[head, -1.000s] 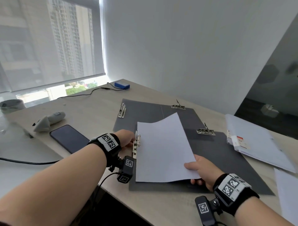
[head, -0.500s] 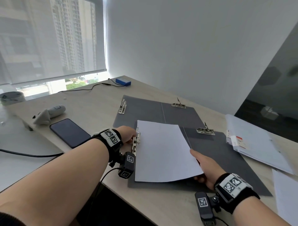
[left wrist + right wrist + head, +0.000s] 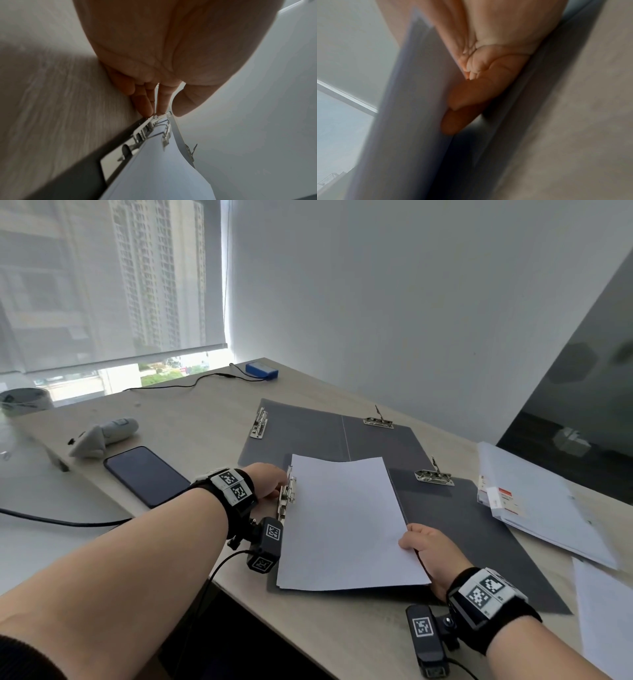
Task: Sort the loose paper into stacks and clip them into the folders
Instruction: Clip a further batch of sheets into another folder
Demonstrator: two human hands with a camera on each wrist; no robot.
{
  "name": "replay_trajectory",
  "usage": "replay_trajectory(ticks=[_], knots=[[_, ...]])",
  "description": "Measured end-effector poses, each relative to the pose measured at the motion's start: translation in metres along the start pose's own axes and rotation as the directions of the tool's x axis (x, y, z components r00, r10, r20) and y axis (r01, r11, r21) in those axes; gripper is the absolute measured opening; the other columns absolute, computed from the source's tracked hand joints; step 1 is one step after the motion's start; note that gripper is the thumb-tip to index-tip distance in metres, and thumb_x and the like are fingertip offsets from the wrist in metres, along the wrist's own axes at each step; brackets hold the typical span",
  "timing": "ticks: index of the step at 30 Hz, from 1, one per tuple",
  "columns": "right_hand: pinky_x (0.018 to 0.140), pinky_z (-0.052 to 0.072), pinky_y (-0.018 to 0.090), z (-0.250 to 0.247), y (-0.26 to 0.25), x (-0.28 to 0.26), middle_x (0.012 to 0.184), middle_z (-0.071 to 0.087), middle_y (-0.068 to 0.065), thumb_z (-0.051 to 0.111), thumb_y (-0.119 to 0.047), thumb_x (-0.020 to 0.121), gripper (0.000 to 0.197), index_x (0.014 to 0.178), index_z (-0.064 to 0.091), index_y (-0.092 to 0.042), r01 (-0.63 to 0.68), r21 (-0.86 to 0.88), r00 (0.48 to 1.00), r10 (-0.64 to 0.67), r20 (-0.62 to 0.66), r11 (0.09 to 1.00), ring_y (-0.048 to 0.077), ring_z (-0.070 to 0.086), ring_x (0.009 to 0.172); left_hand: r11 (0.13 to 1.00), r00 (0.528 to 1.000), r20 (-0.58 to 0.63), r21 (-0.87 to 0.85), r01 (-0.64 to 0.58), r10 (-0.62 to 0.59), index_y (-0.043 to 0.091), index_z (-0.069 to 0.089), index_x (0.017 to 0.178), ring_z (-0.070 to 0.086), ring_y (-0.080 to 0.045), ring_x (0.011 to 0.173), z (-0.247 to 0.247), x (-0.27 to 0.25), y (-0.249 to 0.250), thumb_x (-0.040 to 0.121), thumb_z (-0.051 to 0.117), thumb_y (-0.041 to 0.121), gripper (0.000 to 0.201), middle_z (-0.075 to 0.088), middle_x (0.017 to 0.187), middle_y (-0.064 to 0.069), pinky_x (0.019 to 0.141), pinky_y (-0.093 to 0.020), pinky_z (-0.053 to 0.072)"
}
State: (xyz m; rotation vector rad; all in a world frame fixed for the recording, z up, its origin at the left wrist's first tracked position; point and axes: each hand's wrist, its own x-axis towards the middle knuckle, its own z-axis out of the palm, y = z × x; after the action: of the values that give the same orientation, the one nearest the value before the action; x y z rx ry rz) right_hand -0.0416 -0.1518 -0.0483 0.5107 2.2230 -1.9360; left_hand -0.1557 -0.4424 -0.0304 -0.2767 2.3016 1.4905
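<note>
A stack of white paper (image 3: pixel 346 525) lies on the left half of the near dark grey folder (image 3: pixel 479 542), its left edge against the folder's metal clip (image 3: pixel 287 498). My left hand (image 3: pixel 279 486) is at the far end of that clip. In the left wrist view its fingertips (image 3: pixel 145 109) and thumb pinch the clip's lever (image 3: pixel 169 113), with the paper (image 3: pixel 154 169) running under the raised clip. My right hand (image 3: pixel 411 539) grips the paper's right edge, thumb on top. The fingers (image 3: pixel 458 105) curl beneath the sheets (image 3: pixel 411 108).
A second open grey folder (image 3: pixel 325 433) lies behind the near one. A phone (image 3: pixel 144 474) and a grey device (image 3: pixel 102 436) lie to the left, a blue box (image 3: pixel 262 370) with a cable at the back. White documents (image 3: pixel 534 501) and a loose sheet (image 3: pixel 603 611) are on the right.
The paper's raised far corner has come down, and the stack now lies flatter and squarer against the clip. My right hand has shifted along the paper's right edge. My left hand stays at the clip.
</note>
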Motion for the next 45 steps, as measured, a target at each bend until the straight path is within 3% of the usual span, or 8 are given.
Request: replay_trajectory(ticks=[3,8,12,16,21,27,34,45], knots=[[0.05,0.046,0.026,-0.001,0.0,0.002,0.068,0.063,0.015,0.047,0.008,0.089,0.024,0.072,0.057,-0.005,-0.004,-0.015,1.0,0.004,-0.004,1.0,0.025,0.058,0.055,0.996,0.998,0.006,0.071,-0.061,0.061,0.002,0.059,0.123,0.065,-0.02,0.089,-0.002,-0.004,0.001,0.096,0.049,0.005,0.03,0.06,0.122,-0.014,0.076,-0.022,0.049],[0.055,0.047,0.029,0.0,-0.001,0.002,0.076,0.063,0.019,0.058,-0.003,0.073,0.003,0.075,0.059,-0.005,-0.019,0.0,1.0,0.019,-0.004,1.0,0.027,0.059,0.06,0.998,0.997,-0.057,-0.049,-0.05,0.047,0.01,0.055,0.072,0.05,-0.016,0.057,0.003,-0.009,0.0,0.097,0.049,0.035,0.036,0.056,0.074,-0.005,0.034,-0.013,0.035],[0.055,0.046,0.03,-0.001,0.001,0.005,0.076,0.063,0.019,0.054,0.003,0.082,0.011,0.075,0.059,-0.005,-0.016,-0.014,1.0,0.016,-0.006,1.0,0.027,0.059,0.061,0.978,0.985,0.068,0.122,-0.168,0.161,0.012,0.063,0.108,0.063,-0.018,0.088,-0.005,-0.009,-0.012,0.1,0.047,0.019,0.018,0.061,0.102,0.001,0.059,-0.014,0.042],[0.056,0.046,0.03,-0.002,0.003,0.007,0.079,0.063,0.02,0.047,0.008,0.089,0.02,0.077,0.058,-0.004,-0.013,-0.028,1.0,0.013,-0.003,1.0,0.028,0.059,0.063,0.988,0.981,0.124,-0.048,-0.146,0.151,0.018,0.066,0.091,0.055,-0.025,0.085,-0.011,-0.004,-0.026,0.089,0.068,0.016,0.003,0.063,0.097,-0.011,0.08,-0.037,0.046],[0.057,0.045,0.031,-0.001,0.002,0.007,0.077,0.063,0.019,0.046,0.008,0.089,0.022,0.075,0.057,-0.004,-0.004,-0.04,1.0,0.004,0.009,0.999,0.028,0.059,0.062,0.932,0.964,0.151,0.261,-0.252,0.219,0.018,0.046,0.141,0.059,-0.016,0.103,-0.013,-0.006,-0.024,0.085,0.073,0.025,0.063,0.06,0.121,-0.001,0.08,-0.021,0.047],[0.058,0.047,0.032,-0.002,0.002,0.007,0.081,0.064,0.021,0.046,0.007,0.09,0.018,0.081,0.059,-0.002,-0.005,-0.039,1.0,0.006,0.023,0.999,0.03,0.06,0.066,0.632,0.959,0.135,0.728,-0.266,0.249,0.019,0.052,0.119,0.06,-0.025,0.104,0.0,-0.009,-0.016,0.076,0.077,0.044,0.056,0.063,0.114,-0.001,0.084,-0.029,0.046],[0.054,0.048,0.029,-0.002,0.004,0.008,0.075,0.066,0.017,0.046,0.007,0.09,0.021,0.078,0.059,-0.004,-0.007,-0.009,1.0,0.007,0.017,1.0,0.027,0.061,0.061,0.628,0.962,0.168,0.731,-0.268,0.214,0.025,0.05,0.128,0.059,-0.018,0.086,-0.006,-0.008,-0.012,0.072,0.079,0.047,0.067,0.059,0.094,0.006,0.075,-0.026,0.045],[0.052,0.048,0.028,0.001,0.001,-0.019,0.08,0.063,0.013,0.05,-0.008,0.095,0.015,0.1,0.064,-0.009,0.035,0.105,0.995,-0.024,-0.098,0.994,0.022,0.059,0.058,0.526,0.989,-0.015,0.848,-0.064,0.144,0.026,0.032,0.149,0.051,-0.029,0.126,0.002,-0.027,0.004,0.078,0.076,0.038,0.084,0.043,0.144,-0.01,0.102,-0.036,0.045]])
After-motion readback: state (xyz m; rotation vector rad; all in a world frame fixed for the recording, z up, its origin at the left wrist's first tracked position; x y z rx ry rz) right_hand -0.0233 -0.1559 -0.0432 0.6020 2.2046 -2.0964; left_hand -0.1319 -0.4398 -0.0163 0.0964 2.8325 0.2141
